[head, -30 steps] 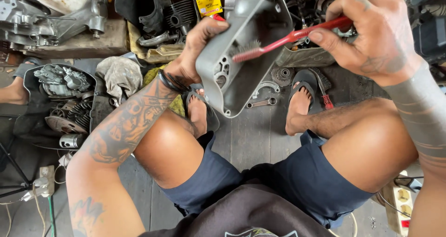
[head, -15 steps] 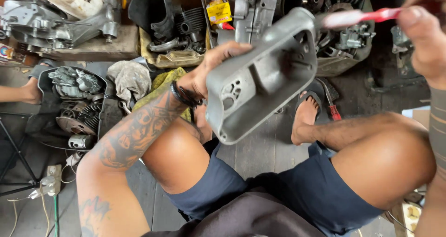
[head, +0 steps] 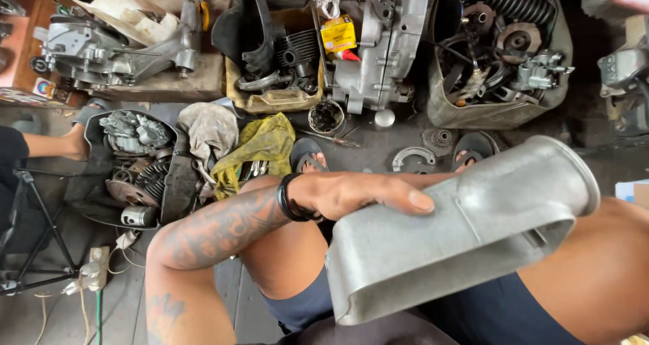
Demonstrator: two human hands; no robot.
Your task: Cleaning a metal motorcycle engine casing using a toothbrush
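While your left hand (head: 358, 193) gripped the grey metal cover (head: 460, 230) with its thumb along the top edge, you had lowered it from in front of the engine parts (head: 385, 44) to across your thighs. Your right hand left view with the red brush, so brushing seemingly paused; its grip can't be told.
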